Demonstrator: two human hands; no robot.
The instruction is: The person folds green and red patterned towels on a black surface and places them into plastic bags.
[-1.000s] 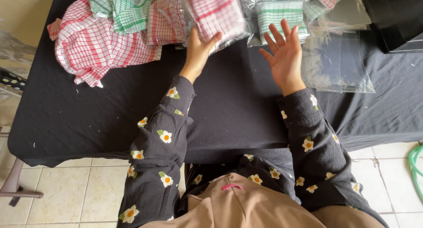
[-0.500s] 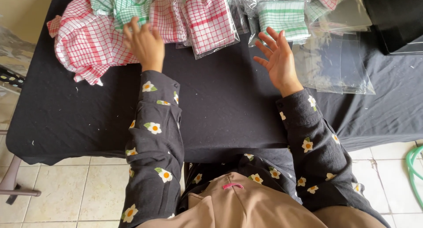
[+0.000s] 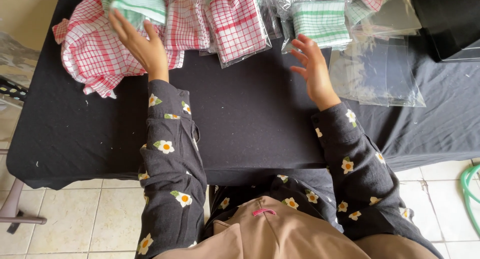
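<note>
Head view, left hand (image 3: 142,44) fingers spread on loose checked cloths (image 3: 95,59), right hand (image 3: 312,66) open, empty, near bagged green cloth (image 3: 322,21)

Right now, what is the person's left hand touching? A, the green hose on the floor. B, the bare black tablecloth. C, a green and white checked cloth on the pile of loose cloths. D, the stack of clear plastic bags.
C: the left hand reaches into the pile, its fingers on the green and white checked cloth.
</note>
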